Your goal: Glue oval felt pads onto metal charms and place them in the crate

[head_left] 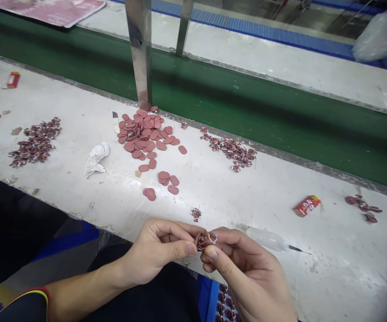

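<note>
My left hand (159, 252) and my right hand (243, 273) meet at the near edge of the white bench, fingers pinched together on a small dark-red piece with a metal ring (206, 240). Both thumbs press against it. Just beyond the fingers lies one more small dark-red piece (196, 213). Farther out is a heap of flat dark-red oval discs (144, 134), with a few stray discs (164, 179) trailing toward me. A pile of small dark-red printed parts (233, 151) sits to the right of the discs.
White bench (247, 192) with a green conveyor belt (247, 107) behind it and a metal post (141, 53). Another parts pile (35, 143), crumpled white tissue (95, 158), red tube (306, 205), clear glue bottle with needle tip (270, 239), small red tube (12, 79).
</note>
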`<state>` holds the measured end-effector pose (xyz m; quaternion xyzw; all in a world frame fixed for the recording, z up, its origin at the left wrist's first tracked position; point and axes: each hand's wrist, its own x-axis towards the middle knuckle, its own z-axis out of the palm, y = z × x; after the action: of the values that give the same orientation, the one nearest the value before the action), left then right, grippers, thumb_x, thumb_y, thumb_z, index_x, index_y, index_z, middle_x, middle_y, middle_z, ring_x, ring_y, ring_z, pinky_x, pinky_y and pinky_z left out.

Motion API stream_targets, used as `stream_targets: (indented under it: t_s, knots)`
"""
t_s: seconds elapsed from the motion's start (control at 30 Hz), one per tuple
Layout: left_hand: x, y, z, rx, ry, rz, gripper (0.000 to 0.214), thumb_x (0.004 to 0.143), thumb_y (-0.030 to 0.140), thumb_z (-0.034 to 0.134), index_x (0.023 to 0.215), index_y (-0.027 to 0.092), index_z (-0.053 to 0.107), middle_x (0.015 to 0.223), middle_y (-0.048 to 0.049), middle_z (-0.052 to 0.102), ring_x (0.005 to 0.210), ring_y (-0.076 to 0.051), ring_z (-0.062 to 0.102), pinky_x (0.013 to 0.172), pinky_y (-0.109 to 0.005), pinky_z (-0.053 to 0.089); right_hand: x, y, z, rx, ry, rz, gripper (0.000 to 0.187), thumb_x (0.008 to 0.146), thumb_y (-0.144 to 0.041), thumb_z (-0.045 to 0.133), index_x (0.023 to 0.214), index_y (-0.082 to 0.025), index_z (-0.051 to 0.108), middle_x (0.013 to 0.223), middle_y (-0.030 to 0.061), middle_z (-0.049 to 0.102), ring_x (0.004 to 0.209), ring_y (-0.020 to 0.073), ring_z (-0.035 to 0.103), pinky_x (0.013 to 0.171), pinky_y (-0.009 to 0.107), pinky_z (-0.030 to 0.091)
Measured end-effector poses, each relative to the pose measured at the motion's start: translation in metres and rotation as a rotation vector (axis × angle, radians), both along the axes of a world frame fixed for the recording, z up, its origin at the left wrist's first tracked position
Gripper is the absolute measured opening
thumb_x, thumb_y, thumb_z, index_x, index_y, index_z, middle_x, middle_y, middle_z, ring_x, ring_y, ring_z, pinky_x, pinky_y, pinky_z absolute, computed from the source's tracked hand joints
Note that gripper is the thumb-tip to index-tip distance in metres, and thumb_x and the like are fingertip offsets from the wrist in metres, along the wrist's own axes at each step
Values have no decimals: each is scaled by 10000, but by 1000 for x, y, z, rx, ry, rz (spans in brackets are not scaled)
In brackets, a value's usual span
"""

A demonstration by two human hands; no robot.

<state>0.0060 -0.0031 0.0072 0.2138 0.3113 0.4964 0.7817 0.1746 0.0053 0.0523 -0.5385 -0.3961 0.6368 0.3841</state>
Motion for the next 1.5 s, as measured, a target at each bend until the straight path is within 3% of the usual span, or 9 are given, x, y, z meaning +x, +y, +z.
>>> stream_targets:
  t_s: [0.17,0.33,0.67,0.93,1.07,1.33,1.5]
  knots:
    - [1,-1,0,17,-24,21,73,854,200,785,786,195,812,1122,-98,804,818,-209,751,850,-408,572,-2,2,2,-23,-29,-8,123,806,-321,846,863,-240,774,715,16,715,613,114,648,597,201,578]
    - [1,-2,0,8,3,60,54,849,204,796,802,210,820,1086,-66,817,995,-216,746,932,-364,559,-4,3,0,22,-2,-19,95,816,-295,839,882,-260,779,705,4,716,606,103,657,595,181,579]
    - [2,2,8,9,15,36,103,863,241,782,774,199,814,1021,-78,821,982,-227,740,966,-391,539,-6,-1,11,79,-147,-43,113,807,-309,837,879,-250,774,730,16,712,646,133,665,591,208,588]
    - [6,-1,5,-52,90,135,82,794,282,850,763,211,825,1034,-73,826,1039,-242,738,1028,-408,525,-12,-3,-3,121,-55,-126,94,818,-282,833,876,-249,767,771,11,729,614,113,659,600,219,593]
    - [8,-2,6,-60,76,144,78,802,284,844,768,216,824,1045,-63,825,1030,-226,737,1017,-390,530,-14,-4,-3,83,-43,-161,87,818,-289,835,863,-251,771,785,12,734,622,110,657,609,218,590]
    - [11,-5,6,-45,32,171,70,823,251,827,761,219,820,1047,-46,823,990,-201,738,956,-354,557,-18,-7,-10,143,11,-166,52,835,-252,816,871,-259,779,803,12,731,627,106,654,613,214,591]
    - [11,-6,5,-23,2,157,74,862,225,785,798,205,817,1078,-55,810,814,-161,725,810,-334,587,-20,-8,-9,123,34,-185,54,839,-248,818,872,-260,777,817,2,728,643,86,656,629,179,583]
